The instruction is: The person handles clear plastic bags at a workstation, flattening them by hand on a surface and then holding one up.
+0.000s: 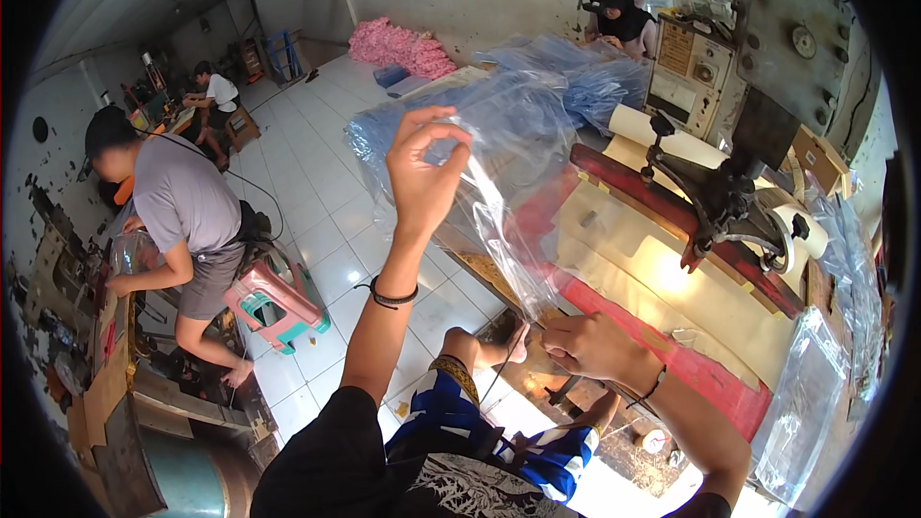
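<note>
A clear plastic sheet (497,230) hangs stretched and creased between my two hands. My left hand (427,173) is raised at the middle, thumb and forefinger pinched together on its upper edge. Lower and to the right, my right hand (597,350) is closed on the sheet's bottom end, just in front of the worktable's near edge. Beyond the right hand lies a beige work surface (624,259) bordered by a red strip (672,355). Over it stands a press machine with a metal head (715,221) and a long dark red bar (614,171).
Clear plastic sheets (566,72) pile at the table's far end; stacked clear pieces (801,403) lie at the right. A control box (686,67) stands behind the press. At left, a person (192,192) sits on a pink-green stool (278,297). Two more people work farther back.
</note>
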A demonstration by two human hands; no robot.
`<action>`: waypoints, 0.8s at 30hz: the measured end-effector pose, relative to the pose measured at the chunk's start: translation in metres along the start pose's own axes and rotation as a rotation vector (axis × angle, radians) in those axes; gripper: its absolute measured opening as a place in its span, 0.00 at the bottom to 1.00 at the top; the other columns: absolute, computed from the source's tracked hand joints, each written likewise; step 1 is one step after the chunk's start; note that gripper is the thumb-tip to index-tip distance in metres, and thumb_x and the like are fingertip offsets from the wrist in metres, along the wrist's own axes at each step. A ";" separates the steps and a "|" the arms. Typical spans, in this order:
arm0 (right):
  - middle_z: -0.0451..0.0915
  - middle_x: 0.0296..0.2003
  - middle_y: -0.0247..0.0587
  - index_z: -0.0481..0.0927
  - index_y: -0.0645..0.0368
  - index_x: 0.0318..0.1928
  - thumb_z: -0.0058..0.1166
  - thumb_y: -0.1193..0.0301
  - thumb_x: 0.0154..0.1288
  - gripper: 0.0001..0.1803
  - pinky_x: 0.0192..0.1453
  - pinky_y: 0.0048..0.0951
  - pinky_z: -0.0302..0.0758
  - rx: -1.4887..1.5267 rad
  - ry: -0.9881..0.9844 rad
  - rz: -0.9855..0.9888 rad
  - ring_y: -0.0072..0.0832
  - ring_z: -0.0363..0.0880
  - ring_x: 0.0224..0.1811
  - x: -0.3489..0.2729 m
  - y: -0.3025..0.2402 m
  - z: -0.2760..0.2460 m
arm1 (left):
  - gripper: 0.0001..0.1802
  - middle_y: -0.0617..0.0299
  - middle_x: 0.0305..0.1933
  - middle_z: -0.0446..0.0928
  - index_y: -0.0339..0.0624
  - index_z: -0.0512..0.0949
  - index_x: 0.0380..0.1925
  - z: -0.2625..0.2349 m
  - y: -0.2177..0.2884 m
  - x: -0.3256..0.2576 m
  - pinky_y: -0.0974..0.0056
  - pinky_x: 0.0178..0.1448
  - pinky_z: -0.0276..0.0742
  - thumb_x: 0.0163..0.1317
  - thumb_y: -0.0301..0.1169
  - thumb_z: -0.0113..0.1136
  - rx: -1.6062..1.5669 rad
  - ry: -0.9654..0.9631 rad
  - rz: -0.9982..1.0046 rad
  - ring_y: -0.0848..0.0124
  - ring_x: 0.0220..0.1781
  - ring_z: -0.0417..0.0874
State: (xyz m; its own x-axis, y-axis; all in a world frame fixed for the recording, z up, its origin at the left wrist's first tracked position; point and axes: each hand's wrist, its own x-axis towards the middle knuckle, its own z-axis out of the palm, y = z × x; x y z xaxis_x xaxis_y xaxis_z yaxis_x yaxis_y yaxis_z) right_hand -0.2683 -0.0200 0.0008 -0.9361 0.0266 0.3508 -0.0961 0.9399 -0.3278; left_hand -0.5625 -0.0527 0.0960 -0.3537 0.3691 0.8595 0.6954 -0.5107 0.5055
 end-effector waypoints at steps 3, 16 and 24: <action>0.70 0.27 0.35 0.69 0.54 0.29 0.58 0.75 0.54 0.09 0.28 0.37 0.72 0.009 -0.009 -0.008 0.36 0.75 0.27 -0.001 0.004 0.003 | 0.06 0.57 0.50 0.78 0.36 0.82 0.30 -0.002 -0.031 0.006 0.62 0.56 0.76 0.52 0.15 0.63 0.027 0.129 -0.108 0.66 0.56 0.79; 0.76 0.33 0.34 0.76 0.54 0.33 0.60 0.73 0.57 0.06 0.34 0.37 0.78 -0.013 -0.036 -0.023 0.34 0.80 0.35 -0.004 0.012 0.010 | 0.06 0.56 0.52 0.79 0.40 0.77 0.36 -0.094 -0.100 0.019 0.64 0.56 0.76 0.60 0.19 0.55 -0.157 0.461 -0.263 0.70 0.52 0.78; 0.74 0.31 0.37 0.73 0.58 0.44 0.52 0.67 0.72 0.08 0.34 0.32 0.74 0.322 0.451 0.400 0.30 0.77 0.32 -0.004 0.006 -0.007 | 0.08 0.57 0.47 0.76 0.43 0.72 0.42 -0.124 -0.048 0.008 0.47 0.62 0.79 0.63 0.23 0.56 -0.503 0.424 -0.295 0.64 0.56 0.77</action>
State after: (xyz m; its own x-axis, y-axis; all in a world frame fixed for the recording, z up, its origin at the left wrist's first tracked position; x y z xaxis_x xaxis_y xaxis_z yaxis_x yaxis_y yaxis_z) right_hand -0.2631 -0.0119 0.0038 -0.6950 0.5555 0.4565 0.0668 0.6821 -0.7282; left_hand -0.6757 -0.1215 0.0879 -0.7658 0.2658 0.5856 0.1974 -0.7695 0.6073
